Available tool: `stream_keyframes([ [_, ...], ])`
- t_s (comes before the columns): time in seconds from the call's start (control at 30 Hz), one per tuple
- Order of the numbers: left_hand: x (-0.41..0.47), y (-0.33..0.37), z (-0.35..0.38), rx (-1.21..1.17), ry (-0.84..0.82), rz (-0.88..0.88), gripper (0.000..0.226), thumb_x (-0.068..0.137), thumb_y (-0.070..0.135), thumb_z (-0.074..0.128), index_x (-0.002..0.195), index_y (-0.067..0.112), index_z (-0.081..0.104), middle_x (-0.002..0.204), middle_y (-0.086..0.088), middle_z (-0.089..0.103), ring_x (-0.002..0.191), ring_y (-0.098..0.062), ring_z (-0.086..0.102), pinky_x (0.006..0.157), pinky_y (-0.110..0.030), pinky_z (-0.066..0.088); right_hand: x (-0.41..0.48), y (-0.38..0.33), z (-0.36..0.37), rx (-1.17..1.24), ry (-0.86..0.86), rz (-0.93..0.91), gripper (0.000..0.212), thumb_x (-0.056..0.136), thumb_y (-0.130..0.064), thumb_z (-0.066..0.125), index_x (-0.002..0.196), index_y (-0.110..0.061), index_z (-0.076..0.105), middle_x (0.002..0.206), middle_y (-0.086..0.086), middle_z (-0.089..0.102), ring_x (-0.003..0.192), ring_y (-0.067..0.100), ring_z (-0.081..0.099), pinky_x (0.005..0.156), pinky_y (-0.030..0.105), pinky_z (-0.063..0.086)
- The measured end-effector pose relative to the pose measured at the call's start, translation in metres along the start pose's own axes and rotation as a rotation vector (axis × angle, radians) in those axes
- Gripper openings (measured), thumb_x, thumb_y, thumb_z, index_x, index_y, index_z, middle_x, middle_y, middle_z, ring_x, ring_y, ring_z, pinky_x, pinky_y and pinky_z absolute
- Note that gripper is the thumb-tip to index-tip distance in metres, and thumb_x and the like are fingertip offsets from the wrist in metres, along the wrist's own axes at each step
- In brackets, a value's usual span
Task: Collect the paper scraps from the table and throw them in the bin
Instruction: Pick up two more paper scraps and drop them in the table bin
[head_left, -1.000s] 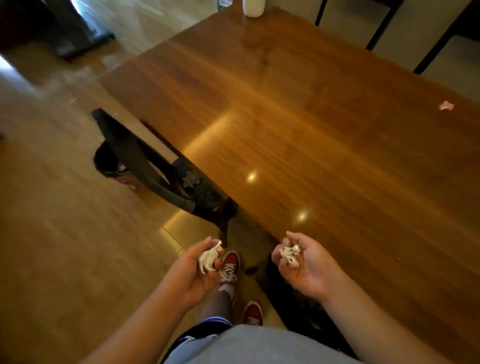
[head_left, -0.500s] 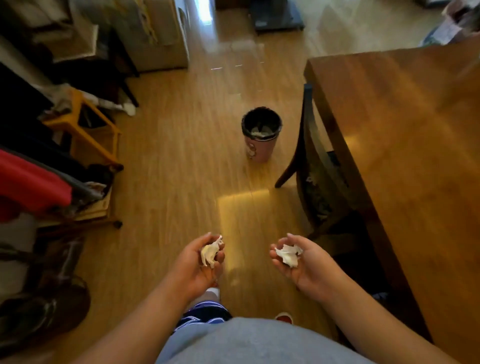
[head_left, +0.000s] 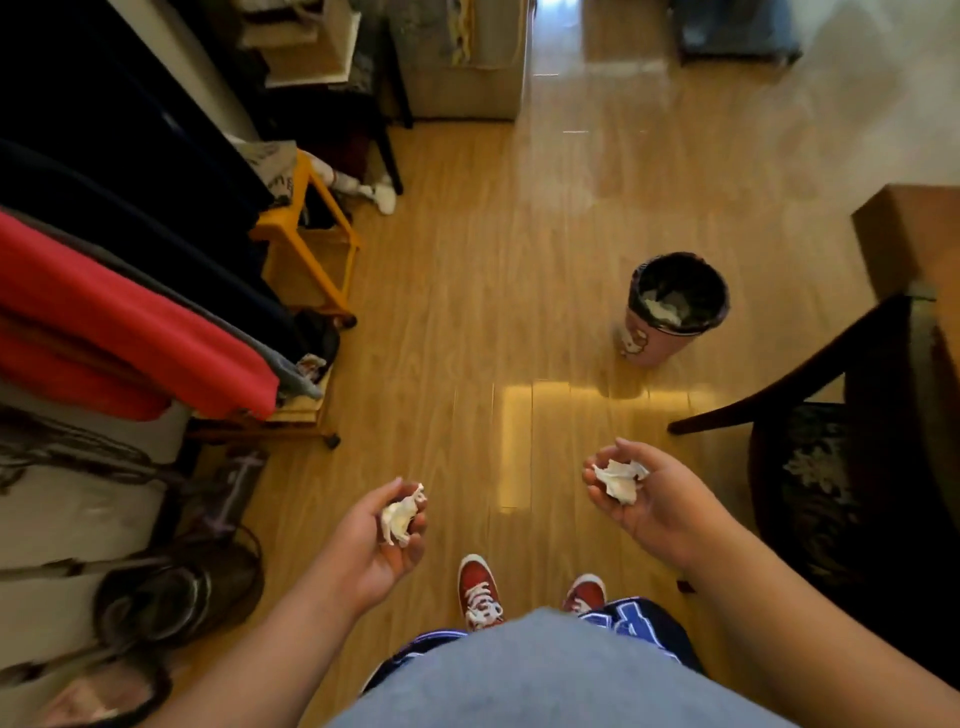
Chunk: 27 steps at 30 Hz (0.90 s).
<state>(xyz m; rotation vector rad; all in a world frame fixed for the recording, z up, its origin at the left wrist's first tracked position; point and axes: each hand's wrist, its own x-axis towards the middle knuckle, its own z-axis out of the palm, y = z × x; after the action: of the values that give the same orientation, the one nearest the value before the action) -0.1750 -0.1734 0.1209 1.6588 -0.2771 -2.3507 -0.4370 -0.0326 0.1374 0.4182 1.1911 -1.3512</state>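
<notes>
Cupping a crumpled paper scrap (head_left: 399, 517) in my left hand (head_left: 382, 545) and another wad (head_left: 619, 480) in my right hand (head_left: 652, 501), fingers curled loosely round each, I judged them feather-light and soft; the pink bin (head_left: 670, 312) stood well ahead on the floor.

Table (head_left: 914, 234) cut off at right edge; bin (head_left: 675, 312) contents indistinct; chair (head_left: 857, 467) partly out of frame

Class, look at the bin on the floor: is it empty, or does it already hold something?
Not empty. The bin stands upright and open, and pale crumpled paper shows inside its black liner.
</notes>
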Motion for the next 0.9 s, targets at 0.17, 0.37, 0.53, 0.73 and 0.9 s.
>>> stream_keyframes([
  [0.17, 0.042, 0.048, 0.052, 0.030, -0.050, -0.015, 0.022, 0.088, 0.026, 0.056, 0.076, 0.013, 0.068, 0.066, -0.004, 0.065, 0.050, -0.013, 0.060, 0.040, -0.018, 0.046, 0.035, -0.036, -0.003, 0.025, 0.123, 0.007, 0.021, 0.088, -0.021, 0.063, 0.096, -0.003, 0.065, 0.082, 0.017, 0.074, 0.073, 0.026, 0.074, 0.063, 0.035, 0.061],
  [0.37, 0.101, 0.108, 0.155, 0.068, -0.124, 0.000, 0.023, 0.087, 0.026, 0.057, 0.073, 0.013, 0.069, 0.068, -0.004, 0.065, 0.052, -0.013, 0.060, 0.040, -0.020, 0.046, 0.091, -0.100, -0.018, 0.044, 0.198, 0.037, 0.022, 0.086, -0.023, 0.066, 0.097, -0.003, 0.065, 0.082, 0.017, 0.075, 0.075, 0.028, 0.074, 0.064, 0.037, 0.059],
  [0.53, 0.137, 0.161, 0.231, 0.050, -0.120, 0.035, 0.024, 0.090, 0.027, 0.055, 0.077, 0.012, 0.069, 0.069, -0.005, 0.066, 0.055, -0.014, 0.060, 0.041, -0.022, 0.047, 0.142, -0.173, -0.010, 0.037, 0.177, 0.096, 0.017, 0.088, -0.020, 0.061, 0.092, -0.003, 0.060, 0.076, 0.018, 0.071, 0.068, 0.029, 0.072, 0.060, 0.036, 0.058],
  [0.73, 0.157, 0.211, 0.274, -0.003, -0.057, 0.034, 0.021, 0.090, 0.026, 0.056, 0.082, 0.011, 0.067, 0.071, -0.007, 0.065, 0.057, -0.015, 0.060, 0.041, -0.021, 0.047, 0.194, -0.266, 0.052, -0.005, 0.136, 0.071, 0.019, 0.089, -0.020, 0.062, 0.098, -0.003, 0.063, 0.085, 0.018, 0.071, 0.071, 0.028, 0.073, 0.062, 0.036, 0.059],
  [0.9, 0.186, 0.259, 0.284, -0.067, 0.020, 0.023, 0.022, 0.090, 0.026, 0.057, 0.080, 0.010, 0.068, 0.069, -0.008, 0.065, 0.054, -0.016, 0.061, 0.039, -0.022, 0.047, 0.243, -0.333, 0.127, -0.053, 0.043, 0.051, 0.016, 0.092, -0.019, 0.057, 0.095, -0.003, 0.060, 0.092, 0.018, 0.065, 0.076, 0.027, 0.069, 0.062, 0.033, 0.060],
])
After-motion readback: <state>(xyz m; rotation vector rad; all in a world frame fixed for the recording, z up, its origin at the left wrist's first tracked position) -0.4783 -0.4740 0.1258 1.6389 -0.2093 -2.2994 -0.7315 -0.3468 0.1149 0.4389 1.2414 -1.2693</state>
